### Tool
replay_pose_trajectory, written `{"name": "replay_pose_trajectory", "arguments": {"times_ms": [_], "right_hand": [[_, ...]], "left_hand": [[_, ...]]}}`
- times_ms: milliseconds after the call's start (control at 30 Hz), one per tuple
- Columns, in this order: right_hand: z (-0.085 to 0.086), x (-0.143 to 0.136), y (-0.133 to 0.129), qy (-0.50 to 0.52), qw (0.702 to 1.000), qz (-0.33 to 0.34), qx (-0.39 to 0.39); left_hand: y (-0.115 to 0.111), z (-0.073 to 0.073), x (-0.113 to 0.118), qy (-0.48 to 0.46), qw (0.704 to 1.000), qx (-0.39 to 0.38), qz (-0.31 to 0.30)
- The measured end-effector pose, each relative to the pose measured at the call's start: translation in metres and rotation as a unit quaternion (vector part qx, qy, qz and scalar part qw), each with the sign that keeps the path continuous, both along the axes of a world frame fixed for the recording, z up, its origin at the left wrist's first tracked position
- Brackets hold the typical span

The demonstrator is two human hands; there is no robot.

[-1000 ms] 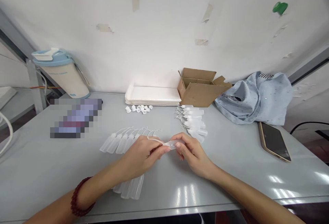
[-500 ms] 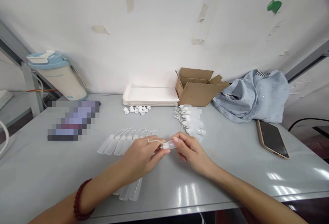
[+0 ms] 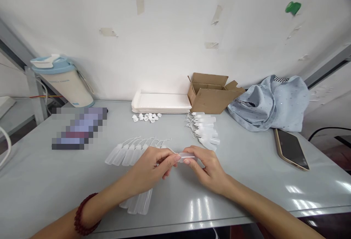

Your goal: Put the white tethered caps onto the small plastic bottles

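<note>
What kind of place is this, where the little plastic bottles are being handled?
Probably a small hand-assembly or packing bench, not a home. Rows of clear squeeze bottles lie on a plain grey table, loose white caps sit near stacked white trays, and an open cardboard box stands against the wall.

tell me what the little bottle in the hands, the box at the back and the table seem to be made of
Small bottle, held between left hand and right hand: probably soft translucent plastic, since it looks milky and see-through.
Box: brown corrugated cardboard, matte, with its flaps folded open.
Table: smooth grey top, semi-glossy, shown by the light streaks; laminate or painted metal, cannot tell which.
</note>
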State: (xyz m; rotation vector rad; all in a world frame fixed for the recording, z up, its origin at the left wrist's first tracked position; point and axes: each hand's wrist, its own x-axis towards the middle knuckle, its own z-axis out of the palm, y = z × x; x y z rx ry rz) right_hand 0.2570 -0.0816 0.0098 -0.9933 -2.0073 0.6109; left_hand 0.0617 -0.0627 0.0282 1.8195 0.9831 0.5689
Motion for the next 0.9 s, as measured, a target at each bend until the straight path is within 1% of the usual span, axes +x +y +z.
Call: {"name": "replay_pose_trajectory", "arguments": {"times_ms": [33,100,167,200,267,333,367,433,567,633,733,833,900], "right_hand": [[0.001,0.0,0.0,-0.001,1.0,0.003,-0.006],[0.002,0.0,0.0,0.008,0.999,0.008,-0.038],[0.005,0.0,0.0,0.028,0.996,0.014,-0.086],[0.006,0.0,0.0,0.039,0.993,0.017,-0.113],[0.008,0.0,0.0,0.064,0.984,0.019,-0.167],[0.009,0.001,0.001,0.092,0.971,0.023,-0.221],[0.01,0.001,0.001,0.105,0.963,0.028,-0.248],[0.009,0.002,0.002,0.127,0.947,0.036,-0.294],[0.006,0.003,0.005,0.139,0.922,0.038,-0.36],[0.004,0.002,0.005,0.136,0.921,0.029,-0.365],[0.002,0.0,0.004,0.115,0.942,0.011,-0.316],[0.003,-0.002,0.002,0.081,0.971,0.004,-0.227],[0.003,-0.002,0.001,0.063,0.983,0.008,-0.171]], "left_hand": [[0.0,0.0,0.0,-0.004,1.0,0.005,-0.002],[-0.001,-0.001,0.001,-0.009,0.999,0.044,-0.003],[-0.003,-0.005,0.002,-0.006,0.993,0.121,-0.003],[-0.003,-0.007,0.002,0.0,0.985,0.175,-0.003],[-0.004,-0.012,0.002,0.016,0.955,0.297,-0.001],[-0.003,-0.015,0.001,0.033,0.914,0.403,0.001],[-0.003,-0.017,0.001,0.039,0.899,0.436,-0.002],[-0.003,-0.018,0.001,0.045,0.885,0.464,-0.014],[-0.001,-0.021,0.0,0.044,0.888,0.456,-0.026],[0.0,-0.023,-0.001,0.047,0.9,0.433,-0.023],[0.002,-0.022,-0.003,0.048,0.933,0.356,-0.025],[0.004,-0.016,-0.003,0.048,0.964,0.259,-0.02],[0.004,-0.011,-0.002,0.052,0.976,0.212,-0.016]]}}
